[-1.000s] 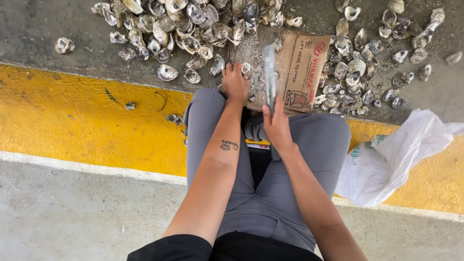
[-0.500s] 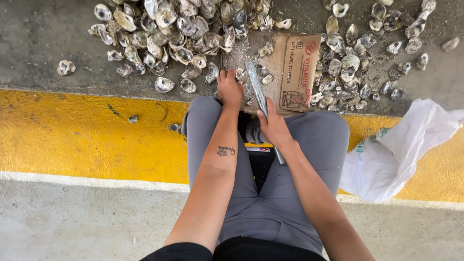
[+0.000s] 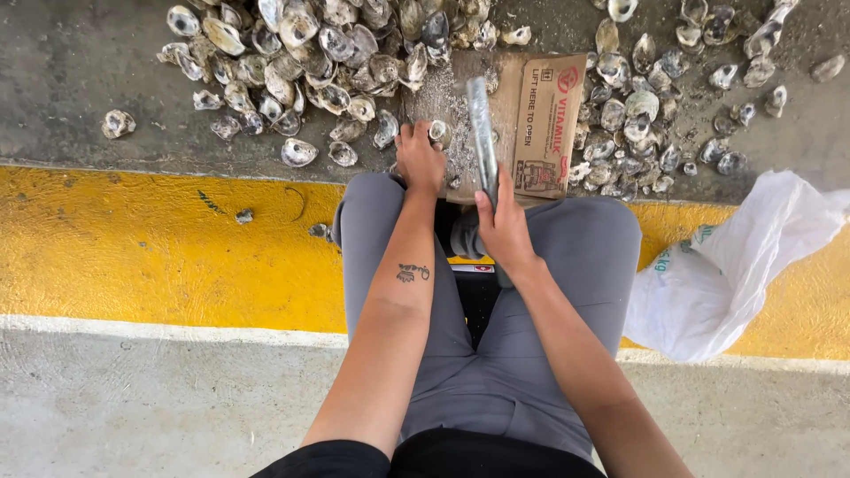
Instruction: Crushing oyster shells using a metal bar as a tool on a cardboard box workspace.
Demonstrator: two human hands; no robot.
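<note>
My left hand (image 3: pixel 420 159) grips a small oyster shell (image 3: pixel 437 132) and presses it down on a flattened brown cardboard piece (image 3: pixel 540 124) on the ground before my knees. My right hand (image 3: pixel 503 226) is closed around the handle of a long grey metal bar (image 3: pixel 482 133), whose blade stands raised just right of the shell. White shell grit covers the cardboard around the shell. My legs in grey trousers are spread either side.
A heap of oyster shells (image 3: pixel 310 53) lies on the grey concrete beyond, with more shells (image 3: pixel 655 106) to the right. A yellow painted kerb (image 3: pixel 133 248) runs across. A white plastic bag (image 3: pixel 726 265) lies at my right knee.
The metal bar has swung from tilted to more upright above the cardboard. My left hand stays on the shell. The view has shifted slightly downward.
</note>
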